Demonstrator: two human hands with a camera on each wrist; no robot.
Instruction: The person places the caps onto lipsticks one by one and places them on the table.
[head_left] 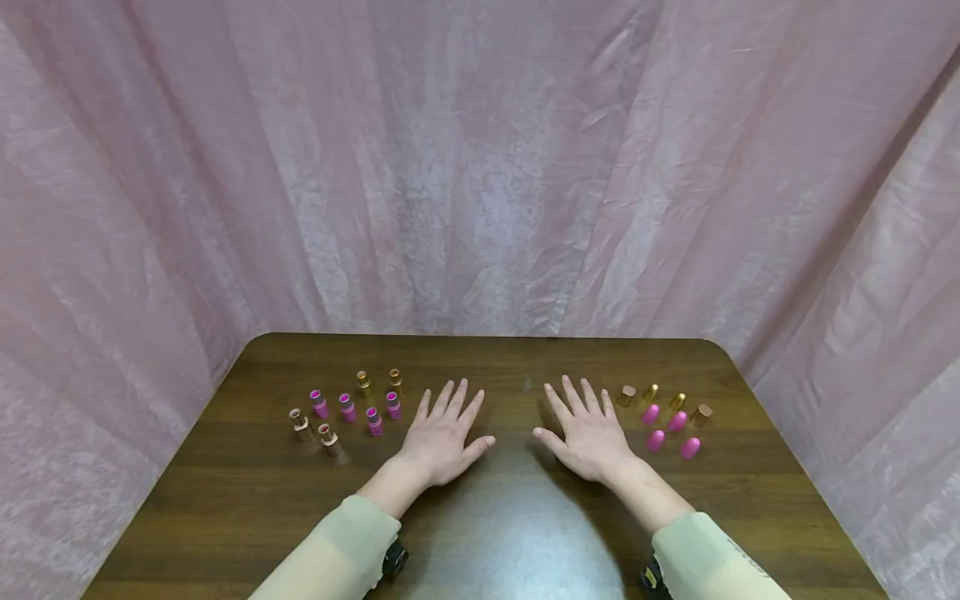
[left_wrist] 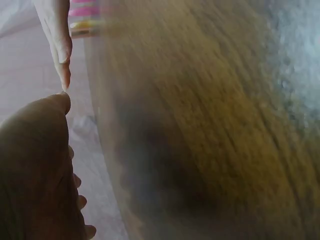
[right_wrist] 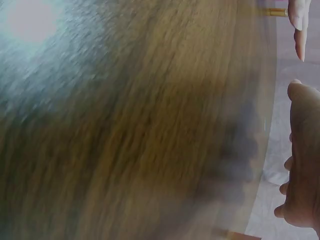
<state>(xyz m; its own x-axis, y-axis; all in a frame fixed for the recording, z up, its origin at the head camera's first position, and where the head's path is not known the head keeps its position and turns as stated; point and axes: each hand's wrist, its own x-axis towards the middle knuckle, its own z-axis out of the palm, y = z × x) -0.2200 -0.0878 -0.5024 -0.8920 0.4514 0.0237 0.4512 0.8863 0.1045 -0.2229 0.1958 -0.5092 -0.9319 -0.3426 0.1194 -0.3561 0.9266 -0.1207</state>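
The left hand [head_left: 441, 442] and right hand [head_left: 588, 437] spread wide and empty over the brown wooden table [head_left: 240, 500], between glossy pink cylindrical tubes [head_left: 375, 424] at left and pink round-topped caps [head_left: 690, 448] at right, seemingly light, stiff, slippery plastic best pinched round the sides.

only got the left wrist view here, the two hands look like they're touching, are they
Observer: No, the head view shows a wide gap between the left hand and the right hand, with tabletop between them.
Operator: ok so what's nearest on the outer side of the left hand
Observer: In the head view, a small pink open-topped tube stands there, apart from the fingers.
Operator: any other colour on that side
Observer: Yes, a gold tube stands just beyond the pink one, nearer the table's far edge.
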